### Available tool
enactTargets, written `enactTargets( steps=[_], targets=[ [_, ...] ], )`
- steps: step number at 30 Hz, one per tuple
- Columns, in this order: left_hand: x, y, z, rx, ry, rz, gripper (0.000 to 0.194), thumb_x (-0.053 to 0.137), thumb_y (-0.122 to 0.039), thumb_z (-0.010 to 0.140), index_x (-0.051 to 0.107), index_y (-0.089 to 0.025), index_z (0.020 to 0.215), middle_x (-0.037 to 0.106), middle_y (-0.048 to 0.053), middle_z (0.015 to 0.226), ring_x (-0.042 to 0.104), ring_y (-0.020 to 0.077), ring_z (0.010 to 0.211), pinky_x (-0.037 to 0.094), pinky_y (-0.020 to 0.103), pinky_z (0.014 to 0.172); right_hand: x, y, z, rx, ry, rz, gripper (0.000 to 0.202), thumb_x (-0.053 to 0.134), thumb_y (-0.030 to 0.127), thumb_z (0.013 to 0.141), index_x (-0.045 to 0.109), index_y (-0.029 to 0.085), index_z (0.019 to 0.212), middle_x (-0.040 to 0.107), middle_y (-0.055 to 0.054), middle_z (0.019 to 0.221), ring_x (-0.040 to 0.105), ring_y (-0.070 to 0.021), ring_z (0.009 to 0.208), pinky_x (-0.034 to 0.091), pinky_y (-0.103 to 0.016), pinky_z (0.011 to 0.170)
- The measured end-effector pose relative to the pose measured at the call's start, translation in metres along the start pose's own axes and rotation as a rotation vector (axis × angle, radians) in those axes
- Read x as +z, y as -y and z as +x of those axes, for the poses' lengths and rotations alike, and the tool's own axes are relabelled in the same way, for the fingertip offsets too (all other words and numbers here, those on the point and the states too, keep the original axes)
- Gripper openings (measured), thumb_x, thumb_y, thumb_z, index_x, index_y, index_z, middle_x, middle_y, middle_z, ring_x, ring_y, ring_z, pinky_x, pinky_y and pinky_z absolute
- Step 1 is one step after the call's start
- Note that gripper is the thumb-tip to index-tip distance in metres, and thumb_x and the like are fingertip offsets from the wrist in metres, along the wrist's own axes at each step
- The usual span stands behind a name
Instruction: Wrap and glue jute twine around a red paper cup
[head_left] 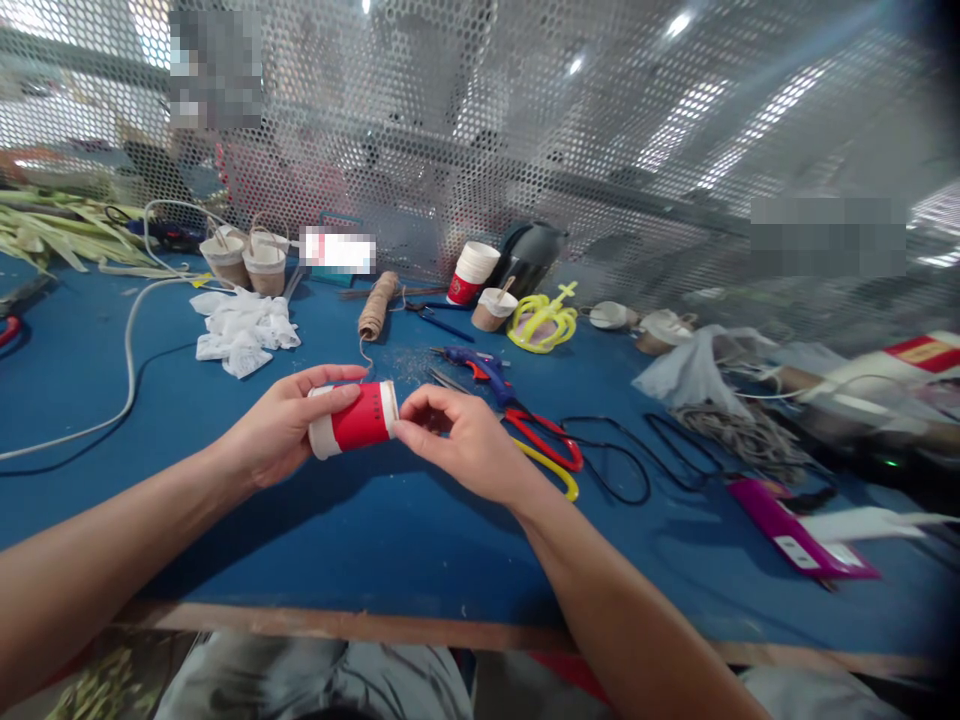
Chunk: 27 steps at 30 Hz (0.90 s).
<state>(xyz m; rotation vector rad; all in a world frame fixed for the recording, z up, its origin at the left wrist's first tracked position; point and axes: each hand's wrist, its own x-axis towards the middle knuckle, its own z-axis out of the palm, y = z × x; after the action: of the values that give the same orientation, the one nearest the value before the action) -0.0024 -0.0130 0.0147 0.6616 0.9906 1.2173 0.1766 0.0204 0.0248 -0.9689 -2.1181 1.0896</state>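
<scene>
The left grip (281, 420) clasps the red-and-white paper cup (362, 415) on its side, left of the frame's centre, thumb along the wall facing the camera. The right grip (480, 445) curls thumb and fingertips against the cup's right-hand end; whether they pinch anything there, I cannot tell. Thin paper would probably dent, so the left should stay firm yet light while the right works the edge with small fingertip movements. The left forearm (142, 535) slants in from the lower left, the right forearm (622, 590) from the lower right, both above the tabletop (360, 560). Beyond the cup, a strand (365, 352) trails from the twine roll (379, 305); slack there would help.
</scene>
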Motion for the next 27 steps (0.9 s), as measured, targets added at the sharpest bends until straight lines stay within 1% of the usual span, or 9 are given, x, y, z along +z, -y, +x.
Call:
enactTargets(
  steps=[5, 7, 9, 13, 15, 18, 22, 25, 27],
  targets=[
    [-0.002, -0.001, 0.001, 0.140, -0.015, 0.042, 0.032, 0.066, -0.016, 0.070, 0.057, -0.012, 0.101, 0.067, 0.004, 0.077, 0.061, 0.0106, 0.055, 0.048, 0.019, 0.050, -0.008, -0.008, 0.008, 0.190, -0.114, 0.519, 0.029, 0.053, 0.045, 0.075, 0.053, 0.017, 0.079, 0.051, 0.002, 0.067, 0.042, -0.0061, 0.047, 0.032, -0.019, 0.037],
    [-0.003, 0.000, 0.002, 0.203, -0.021, 0.064, 0.036, 0.067, -0.018, 0.068, 0.056, -0.012, 0.102, 0.066, 0.003, 0.077, 0.060, 0.0099, 0.056, 0.048, 0.018, 0.051, -0.011, -0.009, 0.011, 0.243, -0.168, 0.609, 0.032, 0.054, 0.049, 0.074, 0.051, 0.017, 0.077, 0.049, 0.003, 0.064, 0.036, -0.0045, 0.042, 0.025, -0.018, 0.033],
    [-0.004, 0.001, 0.002, 0.250, -0.018, 0.096, 0.038, 0.068, -0.020, 0.068, 0.056, -0.013, 0.103, 0.065, 0.002, 0.077, 0.059, 0.0093, 0.057, 0.046, 0.018, 0.052, -0.011, -0.009, 0.011, 0.235, -0.176, 0.526, 0.030, 0.056, 0.046, 0.073, 0.052, 0.016, 0.077, 0.049, 0.004, 0.062, 0.032, -0.0034, 0.040, 0.022, -0.018, 0.033],
    [-0.005, 0.005, -0.002, 0.371, 0.020, 0.298, 0.036, 0.066, -0.024, 0.071, 0.057, -0.015, 0.104, 0.064, 0.003, 0.083, 0.057, 0.0097, 0.061, 0.045, 0.018, 0.057, -0.005, -0.003, 0.006, 0.113, -0.095, 0.198, 0.022, 0.062, 0.036, 0.071, 0.056, 0.016, 0.078, 0.054, 0.002, 0.068, 0.044, -0.0063, 0.053, 0.037, -0.021, 0.049],
    [-0.004, 0.007, -0.006, 0.470, 0.033, 0.451, 0.033, 0.065, -0.024, 0.071, 0.059, -0.017, 0.102, 0.064, 0.005, 0.093, 0.057, 0.0121, 0.069, 0.045, 0.019, 0.062, -0.002, 0.000, 0.003, 0.068, -0.069, 0.140, 0.019, 0.061, 0.033, 0.072, 0.055, 0.016, 0.077, 0.054, 0.001, 0.071, 0.046, -0.0077, 0.060, 0.040, -0.023, 0.058],
    [-0.003, 0.009, -0.010, 0.562, 0.054, 0.601, 0.030, 0.065, -0.023, 0.071, 0.062, -0.019, 0.101, 0.064, 0.006, 0.103, 0.057, 0.0164, 0.081, 0.045, 0.022, 0.071, 0.000, 0.001, 0.002, 0.036, -0.073, 0.146, 0.014, 0.059, 0.028, 0.073, 0.050, 0.017, 0.072, 0.050, 0.003, 0.067, 0.044, -0.0077, 0.058, 0.039, -0.023, 0.057],
    [-0.003, 0.007, -0.009, 0.508, 0.079, 0.518, 0.043, 0.069, -0.022, 0.067, 0.058, -0.021, 0.109, 0.064, 0.005, 0.101, 0.058, 0.0159, 0.080, 0.045, 0.022, 0.070, -0.001, 0.001, 0.000, -0.005, -0.056, 0.155, 0.013, 0.057, 0.025, 0.074, 0.046, 0.018, 0.070, 0.047, 0.004, 0.065, 0.043, -0.0075, 0.056, 0.039, -0.022, 0.054],
    [-0.006, 0.002, -0.003, 0.366, 0.125, 0.307, 0.050, 0.069, -0.024, 0.068, 0.052, -0.022, 0.115, 0.064, 0.003, 0.091, 0.059, 0.0134, 0.075, 0.047, 0.020, 0.066, -0.001, 0.002, -0.003, -0.076, -0.023, 0.071, 0.011, 0.056, 0.022, 0.075, 0.046, 0.018, 0.071, 0.046, 0.003, 0.068, 0.042, -0.0077, 0.057, 0.038, -0.022, 0.054],
    [-0.008, 0.000, 0.000, 0.260, 0.154, 0.185, 0.045, 0.068, -0.025, 0.069, 0.055, -0.020, 0.111, 0.065, 0.003, 0.087, 0.060, 0.0131, 0.071, 0.047, 0.021, 0.064, -0.001, 0.003, -0.004, -0.176, 0.004, -0.056, 0.009, 0.055, 0.018, 0.075, 0.048, 0.018, 0.070, 0.046, 0.002, 0.070, 0.042, -0.0082, 0.059, 0.038, -0.022, 0.056]
  ],
)
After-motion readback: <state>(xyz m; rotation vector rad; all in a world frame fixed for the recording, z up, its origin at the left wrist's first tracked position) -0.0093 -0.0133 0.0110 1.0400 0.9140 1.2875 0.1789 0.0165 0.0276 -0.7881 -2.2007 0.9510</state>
